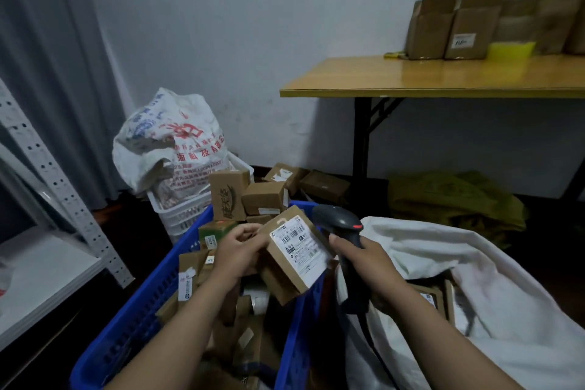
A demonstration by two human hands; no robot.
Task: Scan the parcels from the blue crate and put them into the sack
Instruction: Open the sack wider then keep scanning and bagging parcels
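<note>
A blue crate (136, 313) full of small cardboard parcels stands in front of me. My left hand (235, 252) grips one brown parcel (296, 250) by its left edge, just above the crate, with its white barcode label tilted up to the right. My right hand (364, 258) holds a dark grey handheld scanner (337, 222) by its handle, its head just right of the parcel and a red light lit on it. The white sack (493, 288) lies open at the right, with a few parcels inside.
A white basket (183, 209) holding a printed white bag (171, 139) stands behind the crate, with loose boxes on the floor beside it. A wooden table (443, 76) with open cartons is at the back right. A white metal shelf (47, 263) is at the left. Green sacks (456, 199) lie under the table.
</note>
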